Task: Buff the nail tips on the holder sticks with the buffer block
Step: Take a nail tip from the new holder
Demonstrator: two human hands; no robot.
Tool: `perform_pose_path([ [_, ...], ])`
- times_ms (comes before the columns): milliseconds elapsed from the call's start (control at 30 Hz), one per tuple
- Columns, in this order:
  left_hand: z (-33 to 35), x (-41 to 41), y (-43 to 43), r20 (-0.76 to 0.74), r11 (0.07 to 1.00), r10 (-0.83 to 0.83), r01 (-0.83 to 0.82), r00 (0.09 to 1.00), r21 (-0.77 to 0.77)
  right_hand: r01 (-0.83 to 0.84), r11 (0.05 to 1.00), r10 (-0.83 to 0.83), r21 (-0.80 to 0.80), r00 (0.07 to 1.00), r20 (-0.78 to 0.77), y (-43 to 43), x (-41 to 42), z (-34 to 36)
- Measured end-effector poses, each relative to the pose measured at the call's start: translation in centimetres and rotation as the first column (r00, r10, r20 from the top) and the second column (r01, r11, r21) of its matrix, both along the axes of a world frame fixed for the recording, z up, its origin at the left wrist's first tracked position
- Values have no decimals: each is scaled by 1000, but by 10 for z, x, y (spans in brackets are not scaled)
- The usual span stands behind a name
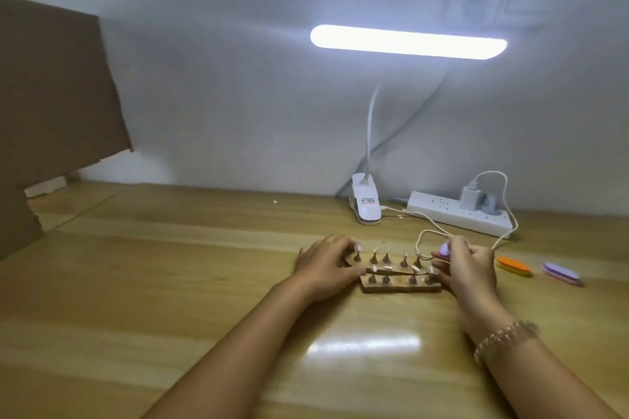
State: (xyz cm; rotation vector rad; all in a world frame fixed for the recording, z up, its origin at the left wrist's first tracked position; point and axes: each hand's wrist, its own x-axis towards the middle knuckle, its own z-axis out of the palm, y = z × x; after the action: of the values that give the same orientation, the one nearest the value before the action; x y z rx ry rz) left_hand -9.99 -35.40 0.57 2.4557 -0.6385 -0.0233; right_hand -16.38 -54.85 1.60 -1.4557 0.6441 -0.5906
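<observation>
Honey-coloured wood, glossy and streaked with grain, forms the table (170, 282), with a white patch of glare at six o'clock from the work. Just right of centre lies a wooden holder (400, 288), a flat, oblong slab. Two rows of short dark sticks (385, 258) stand in it, each narrowing upward to a small pale nail tip (415, 268); the blur hides finer detail.

The left hand (326, 265) grips the holder's nine o'clock end, fingers curled over the far corner and thumb lying along the middle. The right hand (471, 270), with a beaded bracelet (505, 338) on its wrist, is at the three o'clock end. Its fingertips pinch a small rounded lilac buffer block (445, 249) just above the end sticks of the far row.

At three o'clock from that hand, an orange buffer (513, 266) and a second lilac buffer (561, 273) lie flat on the table, near each other but apart. At twelve o'clock from the holder a white clip base (366, 204) sits near the table's far edge, its thin neck rising to a glowing lamp bar (408, 41). A white power strip (459, 213) lies at one o'clock, and a pale cable (429, 231) loops from it toward the right hand. Brown cardboard (58, 85) stands at ten o'clock, well apart. Bare tabletop stretches from nine o'clock round to six.
</observation>
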Motion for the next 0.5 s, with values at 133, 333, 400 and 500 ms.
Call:
perform_pose_path([
  [133, -4, -17, 8, -43, 983, 45, -52, 998, -177, -121, 992, 119, 24, 990, 75, -7, -13, -2],
  [333, -10, -30, 11, 23, 982, -1, 5, 1000, -190, -310, 950, 304, 28, 943, 138, -2, -24, -1],
  [400, -9, -29, 8, 48, 984, 2, 6, 999, -177, -354, 934, 344, 52, 928, 142, -2, -25, 1],
  [500, -11, -28, 7, 82, 982, -28, 43, 996, -185, -429, 900, 416, 77, 899, 136, -6, -25, 3],
])
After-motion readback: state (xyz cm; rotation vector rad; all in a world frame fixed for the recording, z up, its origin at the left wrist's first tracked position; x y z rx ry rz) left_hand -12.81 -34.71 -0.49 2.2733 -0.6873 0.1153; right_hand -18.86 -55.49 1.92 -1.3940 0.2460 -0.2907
